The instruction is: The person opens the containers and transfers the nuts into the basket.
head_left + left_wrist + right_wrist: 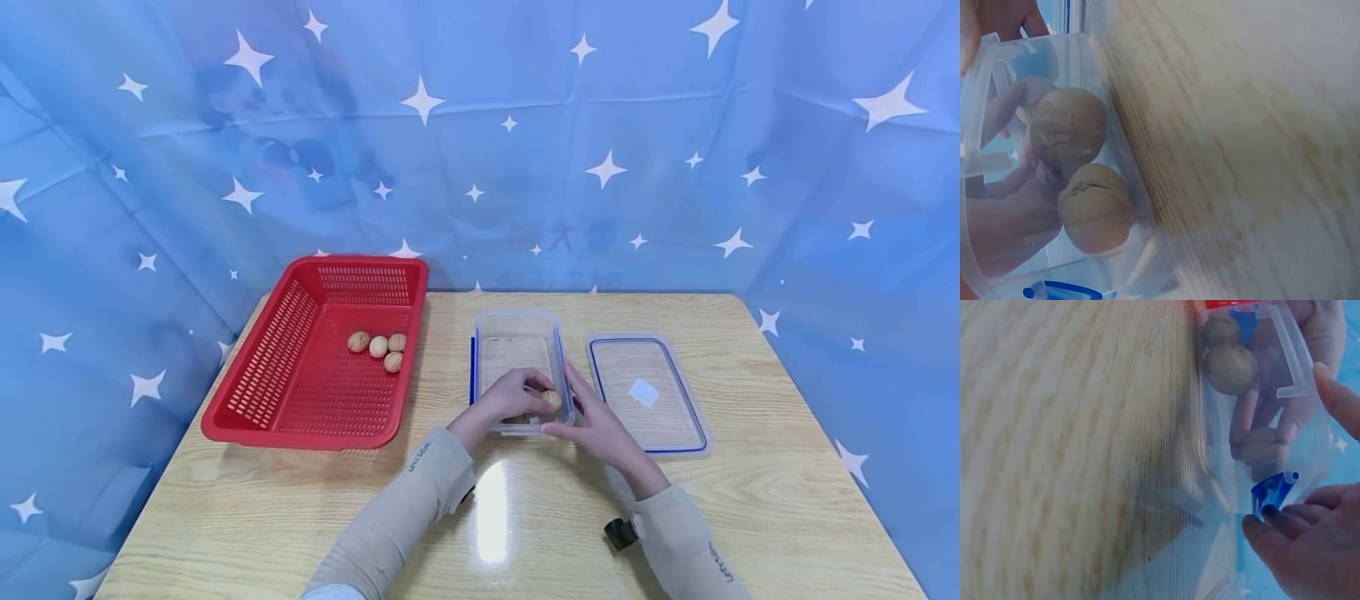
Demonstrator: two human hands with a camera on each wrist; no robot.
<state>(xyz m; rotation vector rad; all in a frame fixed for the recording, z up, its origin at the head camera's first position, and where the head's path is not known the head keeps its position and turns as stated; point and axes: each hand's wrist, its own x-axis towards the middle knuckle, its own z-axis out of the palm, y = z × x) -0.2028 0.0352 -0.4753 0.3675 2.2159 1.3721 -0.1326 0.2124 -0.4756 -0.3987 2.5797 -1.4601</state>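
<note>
A clear plastic food container (pixel 517 323) with blue clips stands uncovered in the middle of the table. My left hand (pixel 517 393) reaches into its near end and pinches a walnut (pixel 551 400) between thumb and fingers. Through the clear wall, the right wrist view shows this walnut (pixel 1263 453) low among the fingertips. Two more walnuts (pixel 1097 209) lie against the near wall on the container's floor. My right hand (pixel 596 421) rests at the near right corner outside, its extended fingers (pixel 1263 540) along the side by a blue clip (pixel 1272 490) and its thumb at the front rim.
A red perforated basket (pixel 300 437) stands on the left of the table with several walnuts (pixel 378 346) along its right side. The clear lid (pixel 637 354) with a blue seal lies flat right of the container. A blue starry cloth (pixel 480 150) hangs behind the table.
</note>
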